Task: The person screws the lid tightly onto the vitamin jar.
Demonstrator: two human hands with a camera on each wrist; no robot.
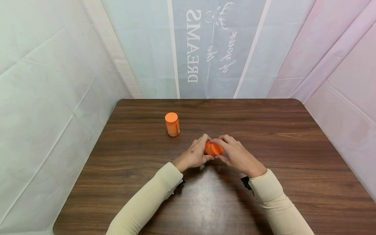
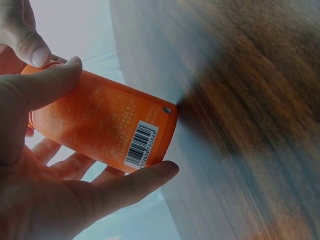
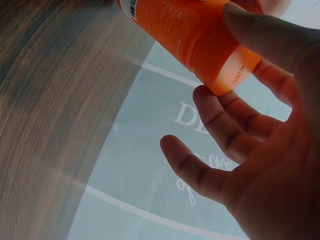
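An orange plastic bottle point(image 2: 102, 117) with a printed label and a barcode is held tilted above the table. My left hand point(image 1: 195, 154) grips its body, the thumb across the label and the fingers underneath. On the orange screw cap point(image 3: 227, 65), my right hand point(image 1: 237, 156) has its thumb on one side and fingertips on the other, pinching it. The cap still sits on the bottle, and embossed lettering shows on its top. Apart from both hands, a second orange bottle point(image 1: 172, 124) with its cap on stands upright to the left and farther back.
Both bottles are over a dark wood-grain table point(image 1: 264, 120) with rounded corners. Behind it hangs a printed cloth point(image 1: 155, 49) with white lettering. Pale cloth point(image 1: 53, 107) also covers the left side, and more hangs at the right. Dark straps are at both wrists.
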